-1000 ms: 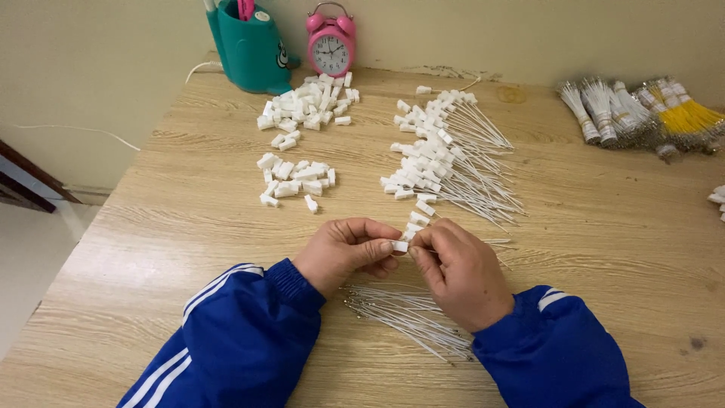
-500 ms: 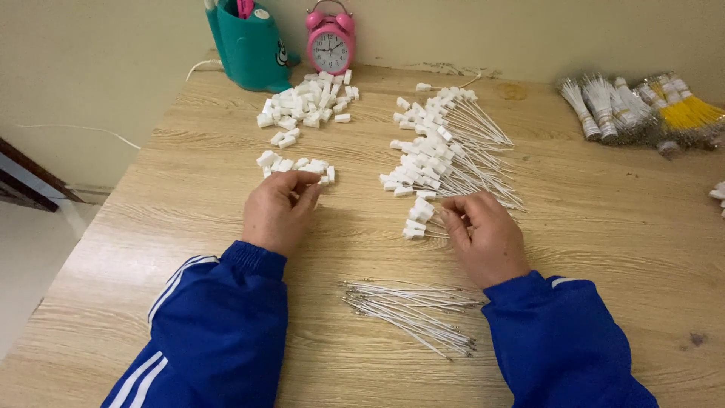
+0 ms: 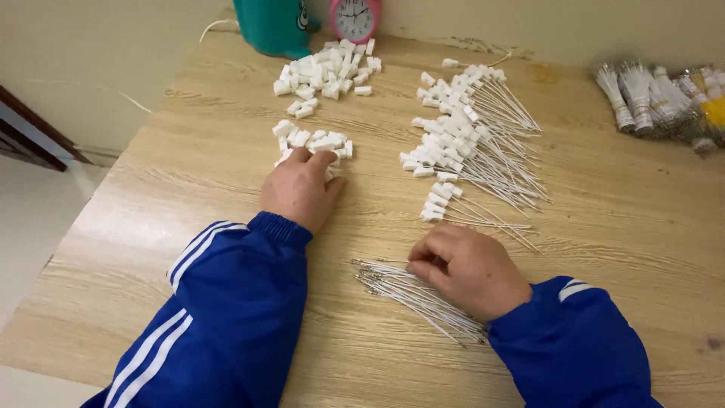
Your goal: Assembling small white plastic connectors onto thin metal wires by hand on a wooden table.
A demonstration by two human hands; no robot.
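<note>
Wooden counter (image 3: 189, 143) carried everything in the head view. A teal container (image 3: 273, 26) and pink clock (image 3: 355, 19) stood at the far edge; bundled wires (image 3: 657, 98) lay at the far right corner. Finished wired plugs (image 3: 468, 143) fanned mid-counter. The left hand (image 3: 300, 189) lay palm down, fingers loosely curled on the small pile of white plugs (image 3: 313, 141). The right hand (image 3: 468, 268) pinched at the bare wires (image 3: 408, 291), which ran diagonally toward the near edge. Open wood stretched left.

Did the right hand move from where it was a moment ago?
Yes. The right hand came back from the capped wires to the bare wire bundle.
</note>
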